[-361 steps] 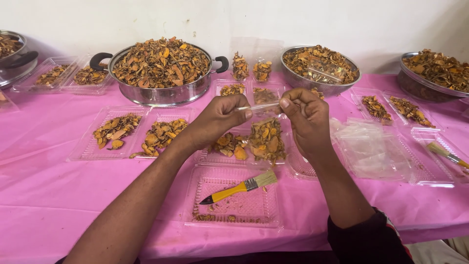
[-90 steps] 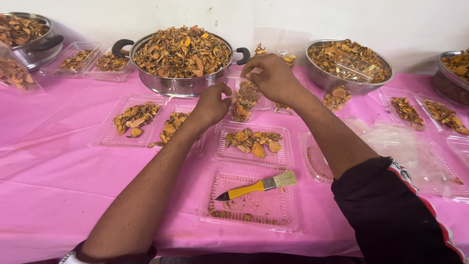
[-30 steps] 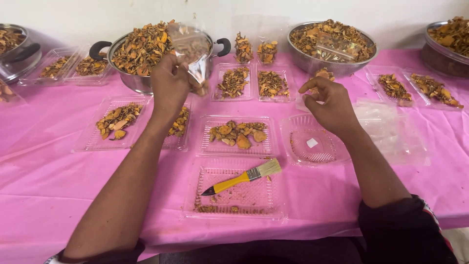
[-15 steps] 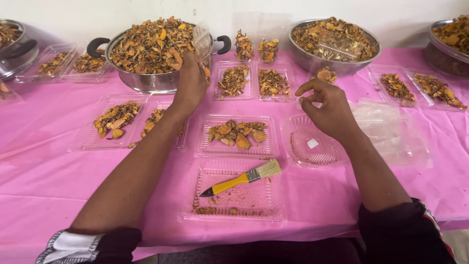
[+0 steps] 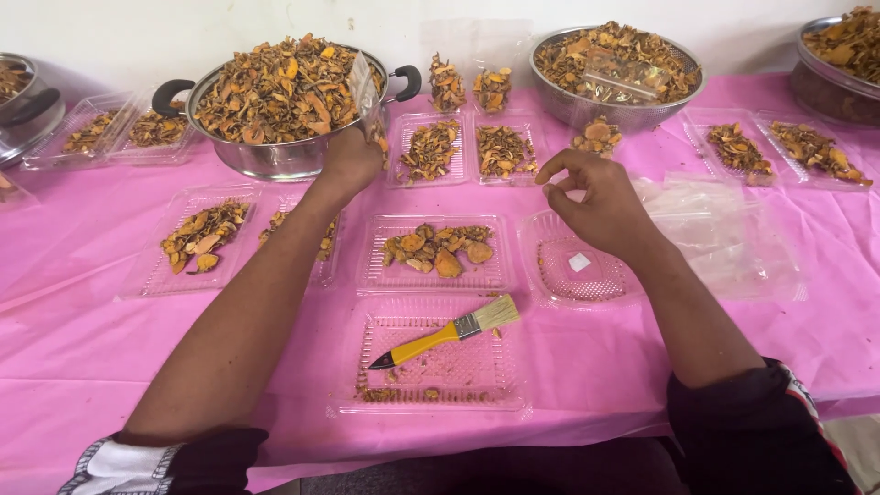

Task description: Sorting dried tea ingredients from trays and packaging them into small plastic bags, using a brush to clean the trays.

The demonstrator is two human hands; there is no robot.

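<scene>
The left hand (image 5: 350, 158) reaches to the near rim of the big steel pot (image 5: 266, 160) and pinches a clear plastic bag (image 5: 365, 84) that stands up against the heap of dried orange-brown slices. The right hand (image 5: 600, 203) hovers over an empty clear tray (image 5: 550, 275), fingers curled with thumb and forefinger nearly meeting; I cannot tell if it holds anything. Between the two hands lies a tray of slices (image 5: 438, 250), and nearer the body a yellow-handled brush (image 5: 446, 332) rests aslant on a nearly empty tray (image 5: 500, 385). The worktop (image 5: 73, 348) wears a pink cloth and stands against a pale wall, with more filled trays and a steel bowl (image 5: 619, 73) along the back. The bag is thin, transparent and glossy.
</scene>
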